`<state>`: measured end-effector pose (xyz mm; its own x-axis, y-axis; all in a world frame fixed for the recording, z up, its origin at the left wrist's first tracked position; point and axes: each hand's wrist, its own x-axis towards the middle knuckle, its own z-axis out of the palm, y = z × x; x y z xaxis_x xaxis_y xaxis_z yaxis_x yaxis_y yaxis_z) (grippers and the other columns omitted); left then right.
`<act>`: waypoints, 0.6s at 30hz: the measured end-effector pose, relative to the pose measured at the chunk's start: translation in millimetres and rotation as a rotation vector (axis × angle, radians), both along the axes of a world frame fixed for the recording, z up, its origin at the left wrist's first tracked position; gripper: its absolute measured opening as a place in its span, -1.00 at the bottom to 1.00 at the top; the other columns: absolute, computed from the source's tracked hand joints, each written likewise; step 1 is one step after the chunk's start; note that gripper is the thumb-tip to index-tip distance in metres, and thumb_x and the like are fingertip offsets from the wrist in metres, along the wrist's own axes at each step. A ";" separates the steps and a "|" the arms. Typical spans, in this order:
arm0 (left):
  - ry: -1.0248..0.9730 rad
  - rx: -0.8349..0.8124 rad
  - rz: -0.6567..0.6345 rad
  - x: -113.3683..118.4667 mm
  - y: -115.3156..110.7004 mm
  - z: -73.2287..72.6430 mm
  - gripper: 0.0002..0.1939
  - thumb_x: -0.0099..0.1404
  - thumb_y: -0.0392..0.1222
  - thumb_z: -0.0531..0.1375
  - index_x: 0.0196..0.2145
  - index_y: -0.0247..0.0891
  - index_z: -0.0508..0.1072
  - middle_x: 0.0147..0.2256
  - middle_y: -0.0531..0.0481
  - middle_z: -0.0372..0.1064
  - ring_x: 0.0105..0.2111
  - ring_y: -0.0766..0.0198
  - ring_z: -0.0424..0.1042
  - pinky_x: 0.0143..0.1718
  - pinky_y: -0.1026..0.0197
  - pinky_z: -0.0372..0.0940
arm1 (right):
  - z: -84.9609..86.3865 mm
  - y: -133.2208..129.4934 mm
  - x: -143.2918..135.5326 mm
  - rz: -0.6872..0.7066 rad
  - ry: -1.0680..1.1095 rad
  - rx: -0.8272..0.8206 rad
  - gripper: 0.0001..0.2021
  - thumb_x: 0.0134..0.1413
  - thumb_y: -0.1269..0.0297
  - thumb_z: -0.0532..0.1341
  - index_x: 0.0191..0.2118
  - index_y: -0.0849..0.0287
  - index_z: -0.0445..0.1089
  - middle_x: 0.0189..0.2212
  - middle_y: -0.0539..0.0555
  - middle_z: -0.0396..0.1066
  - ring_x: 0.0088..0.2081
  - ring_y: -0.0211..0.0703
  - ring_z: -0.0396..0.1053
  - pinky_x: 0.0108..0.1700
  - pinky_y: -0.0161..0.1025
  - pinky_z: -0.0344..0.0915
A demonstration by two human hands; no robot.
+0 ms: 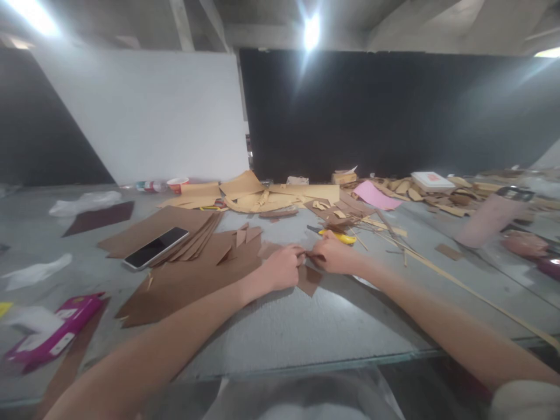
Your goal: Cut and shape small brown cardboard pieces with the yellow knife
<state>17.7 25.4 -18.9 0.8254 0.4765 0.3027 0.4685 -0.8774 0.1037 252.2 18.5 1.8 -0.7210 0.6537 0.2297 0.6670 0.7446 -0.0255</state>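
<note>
Near the middle of the table my left hand (283,268) and my right hand (336,254) meet fingertip to fingertip. Both are closed, pinching something small and dark brown between them; its shape is mostly hidden by the fingers. Just below the fingertips lies a small brown piece (310,281). Beyond my right hand rests a yellow-handled tool (345,237), partly covered by that hand. Large brown sheets (188,289) spread out to the left of my left hand, with smaller cut pieces (241,238) on top.
A phone (156,247) lies on stacked brown sheets. Tan sheets and scraps (306,192) cover the table's far side, beside a pink sheet (376,195). A magenta packet (59,329) sits at left, a pink bottle (492,219) at right. A long thin strip (464,286) crosses the right side.
</note>
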 end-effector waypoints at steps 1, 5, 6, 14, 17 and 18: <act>-0.002 -0.002 0.003 -0.4 -0.1 0.2 -0.58 0.21 -0.48 0.16 -0.01 -0.35 0.59 0.11 -0.32 0.51 0.24 -0.06 0.40 0.22 -0.05 0.41 | -0.4 0.2 0.4 0.001 0.015 -0.006 -0.70 0.32 0.44 0.10 -0.34 0.15 0.57 -0.47 0.08 0.53 -0.48 -0.21 0.16 -0.12 -0.12 0.01; -0.002 0.006 -0.010 -1.6 0.1 0.0 -0.59 0.24 -0.46 0.15 0.02 -0.37 0.58 0.11 -0.34 0.51 0.24 -0.05 0.40 0.25 -0.08 0.38 | -2.2 1.7 1.5 -0.024 0.073 -0.047 -0.71 0.34 0.38 0.12 -0.31 0.12 0.60 -0.50 0.06 0.52 -0.48 -0.21 0.19 -0.14 -0.14 0.01; -0.001 0.010 -0.011 -1.6 0.2 -0.1 -0.59 0.24 -0.46 0.15 0.02 -0.37 0.58 0.12 -0.34 0.50 0.24 -0.05 0.40 0.26 -0.08 0.38 | -2.7 2.1 1.7 -0.030 0.083 -0.057 -0.71 0.34 0.37 0.13 -0.32 0.12 0.60 -0.50 0.06 0.52 -0.47 -0.20 0.20 -0.14 -0.15 0.01; 0.005 0.014 -0.009 -1.0 -2.1 1.4 -0.62 0.26 -0.47 0.14 -0.02 -0.37 0.59 0.13 -0.34 0.49 0.23 -0.06 0.41 0.25 -0.05 0.38 | -6.4 4.1 3.1 -0.015 0.055 -0.033 -0.70 0.34 0.41 0.11 -0.37 0.15 0.55 -0.52 0.04 0.51 -0.49 -0.24 0.16 -0.12 -0.14 0.00; 0.004 0.017 -0.018 -2.0 -2.7 1.5 -0.61 0.26 -0.46 0.15 0.01 -0.40 0.58 0.15 -0.37 0.48 0.25 -0.08 0.39 0.28 -0.08 0.36 | -6.2 4.2 3.0 -0.010 0.024 0.009 -0.70 0.35 0.40 0.11 -0.37 0.18 0.54 -0.51 0.05 0.50 -0.50 -0.24 0.15 -0.14 -0.14 -0.01; 0.004 0.016 -0.017 -2.2 -2.8 1.3 -0.61 0.25 -0.46 0.15 0.01 -0.40 0.58 0.16 -0.38 0.47 0.25 -0.09 0.38 0.28 -0.08 0.35 | -6.1 4.0 2.9 -0.011 0.016 0.021 -0.70 0.35 0.40 0.11 -0.36 0.18 0.55 -0.51 0.06 0.51 -0.49 -0.24 0.15 -0.14 -0.14 -0.01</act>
